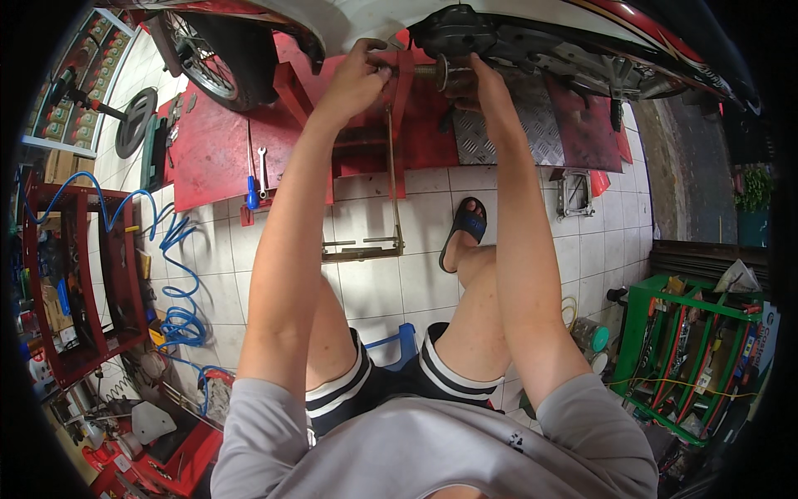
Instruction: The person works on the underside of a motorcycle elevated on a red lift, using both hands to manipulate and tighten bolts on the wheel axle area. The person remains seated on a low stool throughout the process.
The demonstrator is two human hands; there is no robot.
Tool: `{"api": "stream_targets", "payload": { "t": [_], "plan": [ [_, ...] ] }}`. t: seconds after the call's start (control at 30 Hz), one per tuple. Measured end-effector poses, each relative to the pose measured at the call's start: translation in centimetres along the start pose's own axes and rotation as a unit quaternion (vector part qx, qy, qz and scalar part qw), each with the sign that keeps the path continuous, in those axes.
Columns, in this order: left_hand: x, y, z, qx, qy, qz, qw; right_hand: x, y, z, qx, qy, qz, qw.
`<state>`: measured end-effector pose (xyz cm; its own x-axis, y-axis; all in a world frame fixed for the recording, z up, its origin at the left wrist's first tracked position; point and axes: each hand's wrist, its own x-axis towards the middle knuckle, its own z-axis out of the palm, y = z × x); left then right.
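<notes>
A threaded clamp screw (422, 72) runs sideways through a red metal upright (402, 96) on the red lift table (208, 158). My left hand (357, 83) is left of the upright, its fingers and thumb apart near the screw's left end. My right hand (489, 96) reaches to the right of a round metal disc (442, 73) on the screw. Its fingers are spread beside the disc; whether they touch it I cannot tell. Above my hands are the motorcycle's dark engine cover (455, 32) and, at left, its tyre (241, 71).
A blue-handled screwdriver (252, 191) and a wrench (263, 170) lie on the table's left part. A metal pedal linkage (362, 248) hangs by the table's front edge. A coiled blue hose (181, 308) crosses the tiled floor beside a red rack (125, 274). A green rack (690, 291) stands at right.
</notes>
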<state>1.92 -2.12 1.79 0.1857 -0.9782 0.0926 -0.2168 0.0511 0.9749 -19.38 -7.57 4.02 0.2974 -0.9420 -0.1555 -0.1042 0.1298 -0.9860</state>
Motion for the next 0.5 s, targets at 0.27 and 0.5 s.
{"api": "stream_targets", "payload": {
  "t": [0.27,0.5],
  "plan": [
    [-0.23,0.38,-0.02,-0.008,-0.036,0.037,0.999,0.03,-0.04,-0.04,-0.030,-0.001,0.019,0.999],
    [-0.65,0.30,-0.39,-0.012,-0.008,0.007,1.000,0.12,0.04,0.43,0.008,0.000,0.007,1.000]
  ]
}}
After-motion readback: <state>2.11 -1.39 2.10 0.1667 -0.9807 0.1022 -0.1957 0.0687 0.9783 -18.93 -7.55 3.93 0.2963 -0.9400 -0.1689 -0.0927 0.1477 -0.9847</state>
